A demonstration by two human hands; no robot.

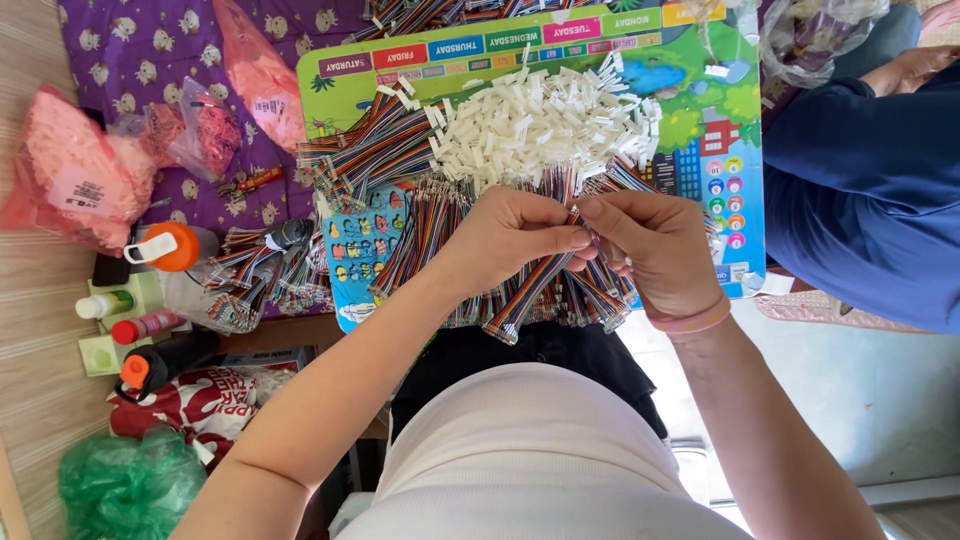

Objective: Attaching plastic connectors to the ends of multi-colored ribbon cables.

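Note:
My left hand (510,235) and my right hand (655,250) meet over a colourful printed board (700,150), fingertips pinched together on a thin multicoloured ribbon cable (585,222). Beneath the hands lie several bundles of striped ribbon cables (530,290), hanging over the board's near edge. A heap of small white plastic connectors (540,125) sits on the board just beyond the hands. A pink band circles my right wrist.
Pink bags of small parts (70,175) lie on a purple cloth at left. Bottles with orange and red caps (160,250) stand by more cable bundles (260,270). Another person in a blue sleeve (860,190) sits at right. A green bag (130,485) lies lower left.

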